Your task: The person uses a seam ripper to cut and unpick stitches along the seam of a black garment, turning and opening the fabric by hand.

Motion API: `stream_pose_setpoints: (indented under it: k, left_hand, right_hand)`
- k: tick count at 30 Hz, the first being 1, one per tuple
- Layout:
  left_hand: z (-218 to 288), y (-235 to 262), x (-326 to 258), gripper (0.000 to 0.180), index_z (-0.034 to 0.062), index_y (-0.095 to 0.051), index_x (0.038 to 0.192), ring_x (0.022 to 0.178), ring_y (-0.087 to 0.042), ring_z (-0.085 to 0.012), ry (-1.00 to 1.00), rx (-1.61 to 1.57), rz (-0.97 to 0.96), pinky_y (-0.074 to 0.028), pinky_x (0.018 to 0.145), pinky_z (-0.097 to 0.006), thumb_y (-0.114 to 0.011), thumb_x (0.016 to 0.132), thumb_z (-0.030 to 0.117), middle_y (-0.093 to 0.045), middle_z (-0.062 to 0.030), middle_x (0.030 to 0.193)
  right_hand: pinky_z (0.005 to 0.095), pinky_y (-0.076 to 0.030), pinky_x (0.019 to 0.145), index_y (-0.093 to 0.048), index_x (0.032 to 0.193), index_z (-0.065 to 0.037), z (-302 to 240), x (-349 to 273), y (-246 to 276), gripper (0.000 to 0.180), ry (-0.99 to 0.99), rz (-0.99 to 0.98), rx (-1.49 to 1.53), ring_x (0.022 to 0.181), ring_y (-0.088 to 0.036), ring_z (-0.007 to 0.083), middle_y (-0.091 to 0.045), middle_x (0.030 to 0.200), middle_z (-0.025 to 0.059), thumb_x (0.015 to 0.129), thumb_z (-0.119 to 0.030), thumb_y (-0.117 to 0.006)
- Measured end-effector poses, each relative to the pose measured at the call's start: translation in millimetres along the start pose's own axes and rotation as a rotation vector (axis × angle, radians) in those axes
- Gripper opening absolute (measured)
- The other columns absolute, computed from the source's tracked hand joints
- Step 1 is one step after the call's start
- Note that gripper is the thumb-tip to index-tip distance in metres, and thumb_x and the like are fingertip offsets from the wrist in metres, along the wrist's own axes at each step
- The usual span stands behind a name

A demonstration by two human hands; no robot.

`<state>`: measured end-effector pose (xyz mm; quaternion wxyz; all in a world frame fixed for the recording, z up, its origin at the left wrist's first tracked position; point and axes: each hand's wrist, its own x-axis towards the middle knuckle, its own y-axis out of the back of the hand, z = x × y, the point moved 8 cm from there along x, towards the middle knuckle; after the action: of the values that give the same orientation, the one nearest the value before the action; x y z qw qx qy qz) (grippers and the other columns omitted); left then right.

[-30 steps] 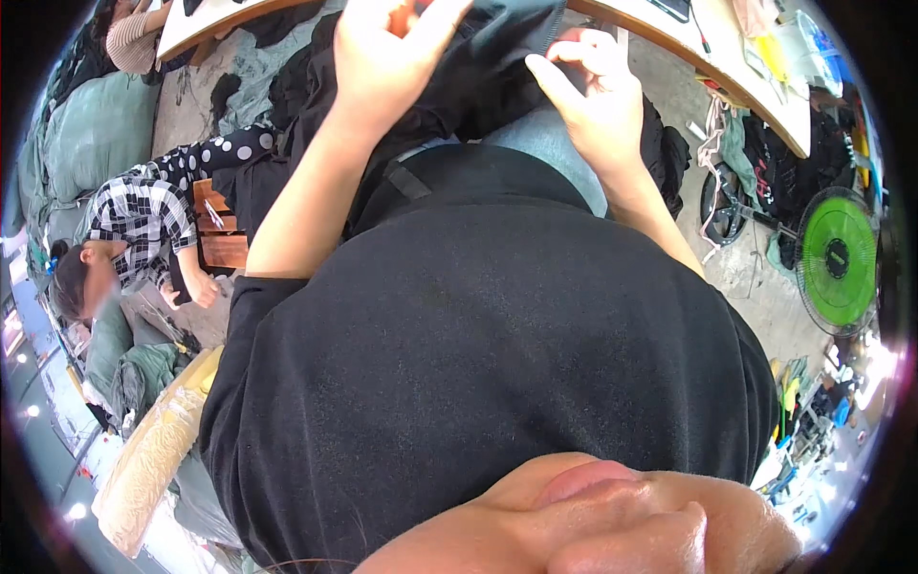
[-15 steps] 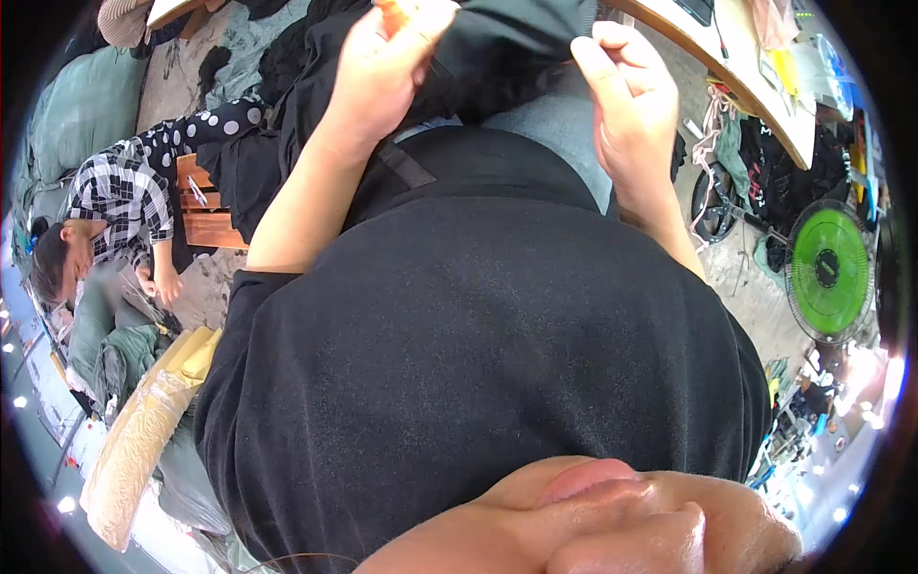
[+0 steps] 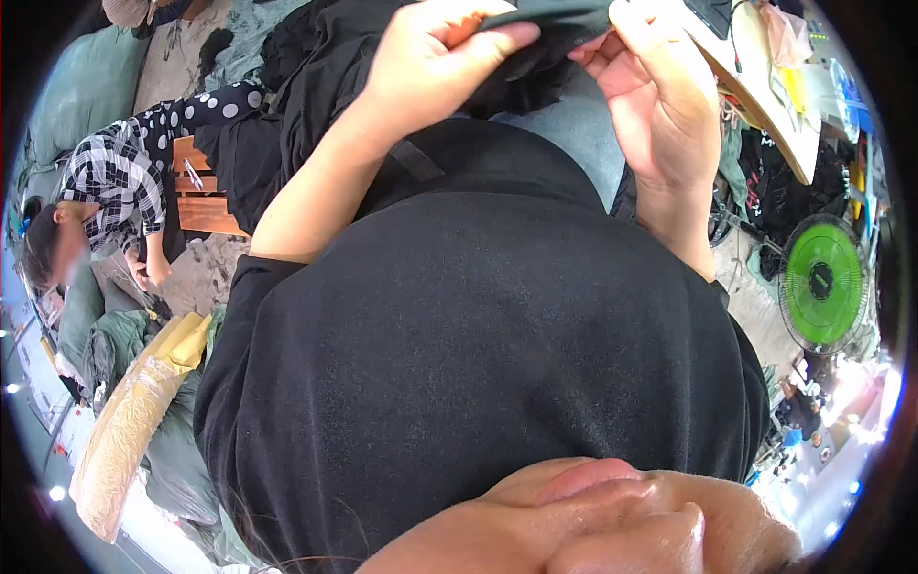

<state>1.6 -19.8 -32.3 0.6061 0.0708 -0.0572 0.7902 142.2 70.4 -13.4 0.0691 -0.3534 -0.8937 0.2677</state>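
A piece of black cloth (image 3: pixel 564 27) is stretched between my two hands at the top of the view. My left hand (image 3: pixel 430 72) is closed on its left part, the thumb lying along the top of the fabric. At the right edge of the cloth, my right hand (image 3: pixel 669 110) pinches it between thumb and fingers, palm partly showing. More black fabric (image 3: pixel 325 67) hangs in folds to the left of my left forearm. The upper edge of the picture cuts off part of the cloth and some fingertips.
A light wooden table (image 3: pixel 765 115) with bags and small items stands at the right. Below it is a green fan (image 3: pixel 820 282). At left, a person in a checked shirt (image 3: pixel 120 177) sits near a wooden bench (image 3: pixel 206 212); a plastic-wrapped roll (image 3: pixel 124 430) lies lower left.
My left hand has moved right and down, and an orange item that showed in it is out of sight. My right hand has shifted slightly right and down. The cloth is now stretched between both hands.
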Motion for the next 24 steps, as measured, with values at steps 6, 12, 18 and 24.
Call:
stream_pose_setpoints:
  k: [6,12,18,24]
  left_hand:
    - [-9.4,13.1,1.7,0.019,0.0043,-0.066,0.09,0.065,-0.057,-0.0058,0.229,-0.535,0.144,-0.046,0.06,-0.022,-0.058,0.105,0.013,-0.065,0.0009,0.08]
    - [-24.1,-3.4,2.9,0.023,0.0045,-0.063,0.097,0.07,-0.067,-0.0127,0.29,-1.049,-0.103,-0.054,0.063,-0.026,-0.049,0.109,0.017,-0.07,-0.0063,0.086]
    - [-32.0,-3.5,-1.0,0.024,0.0001,-0.065,0.103,0.08,-0.074,-0.0202,0.341,-1.179,-0.083,-0.061,0.072,-0.031,-0.047,0.109,0.015,-0.074,-0.0119,0.092]
    - [-37.8,-4.6,-4.2,0.023,-0.0024,-0.066,0.105,0.074,-0.073,-0.0196,0.391,-1.154,-0.107,-0.061,0.068,-0.03,-0.049,0.107,0.013,-0.074,-0.0121,0.088]
  right_hand:
    - [0.0255,-0.048,0.085,-0.066,0.114,0.002,15.3,-4.1,15.2,0.016,0.114,0.253,-0.05,0.093,-0.063,0.0136,-0.068,0.104,0.0077,0.1,-0.005,-0.063]
    - [0.0255,-0.049,0.09,-0.07,0.112,0.003,17.0,-19.5,-16.5,0.015,0.379,-0.005,-0.594,0.098,-0.064,0.0128,-0.07,0.109,0.0081,0.098,-0.002,-0.068]
    - [0.0262,-0.047,0.081,-0.071,0.105,0.004,19.1,-13.8,-15.4,0.01,0.39,0.034,-0.741,0.094,-0.062,0.0147,-0.067,0.11,0.0094,0.099,-0.002,-0.066]
    - [0.0246,-0.051,0.096,-0.071,0.116,0.003,45.3,-8.5,-0.9,0.021,0.186,0.004,-0.509,0.104,-0.066,0.0123,-0.069,0.113,0.0062,0.095,-0.001,-0.073]
